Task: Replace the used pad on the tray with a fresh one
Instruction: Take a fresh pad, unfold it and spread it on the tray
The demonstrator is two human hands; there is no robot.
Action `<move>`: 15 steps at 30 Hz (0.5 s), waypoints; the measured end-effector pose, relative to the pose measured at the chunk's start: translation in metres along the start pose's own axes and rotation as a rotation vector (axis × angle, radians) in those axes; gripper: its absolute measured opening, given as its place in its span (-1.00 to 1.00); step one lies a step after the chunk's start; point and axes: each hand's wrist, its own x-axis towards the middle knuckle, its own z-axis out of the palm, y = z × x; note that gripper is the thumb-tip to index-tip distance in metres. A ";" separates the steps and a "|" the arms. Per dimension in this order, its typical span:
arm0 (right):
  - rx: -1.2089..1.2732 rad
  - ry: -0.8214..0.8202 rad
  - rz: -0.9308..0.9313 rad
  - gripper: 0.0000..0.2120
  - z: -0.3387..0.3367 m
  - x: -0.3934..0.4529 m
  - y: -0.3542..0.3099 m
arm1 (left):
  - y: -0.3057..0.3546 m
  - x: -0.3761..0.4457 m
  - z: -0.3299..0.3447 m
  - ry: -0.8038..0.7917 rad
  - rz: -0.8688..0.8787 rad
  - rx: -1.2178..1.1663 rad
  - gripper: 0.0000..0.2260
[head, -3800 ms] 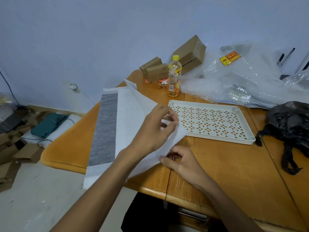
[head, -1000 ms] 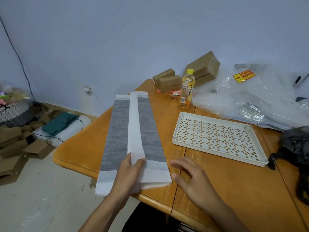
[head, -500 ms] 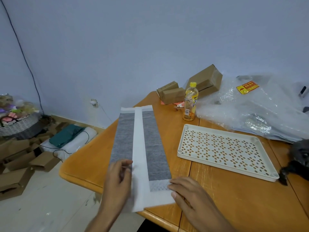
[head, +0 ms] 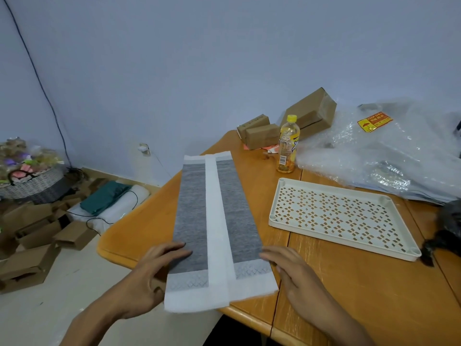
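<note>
A folded pad, white with two long grey strips, lies lengthwise on the wooden table, its near end hanging over the front edge. My left hand rests at the pad's near left edge, fingers spread on the grey strip. My right hand lies flat at the near right edge, fingertips touching the pad. To the right sits the white perforated tray, with nothing on it.
A yellow-capped bottle and cardboard boxes stand at the table's back. Bubble wrap spreads behind the tray, and a black bag lies at the right. Boxes and a basket sit on the floor to the left.
The pad has been folded from a wide sheet into a narrow strip. In the last half second my left hand slid to its left edge and my right hand to its right edge.
</note>
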 end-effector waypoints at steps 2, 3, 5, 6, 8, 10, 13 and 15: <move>0.010 0.006 0.024 -0.44 -0.003 0.007 0.003 | 0.001 -0.001 0.004 0.016 0.034 0.047 -0.30; -0.007 0.007 0.028 -0.46 -0.003 0.011 0.005 | 0.001 0.000 0.006 0.040 0.038 0.053 -0.30; -0.029 0.011 0.038 -0.51 -0.003 0.021 0.009 | 0.001 0.002 0.010 0.109 0.047 0.062 -0.33; -0.015 0.014 0.053 -0.53 -0.003 0.027 0.011 | 0.001 0.002 0.011 0.138 0.053 0.072 -0.36; 0.051 0.034 0.088 -0.55 -0.006 0.038 0.012 | 0.001 0.001 0.013 0.162 0.064 0.081 -0.40; 0.105 0.045 0.100 -0.57 -0.008 0.042 0.011 | 0.004 0.000 0.013 0.167 0.057 0.042 -0.44; 0.097 0.027 0.070 -0.57 -0.008 0.039 0.010 | 0.013 0.001 0.012 0.189 0.044 -0.067 -0.53; 0.072 0.020 0.043 -0.55 -0.006 0.037 0.011 | 0.016 0.003 0.015 0.199 0.024 -0.130 -0.57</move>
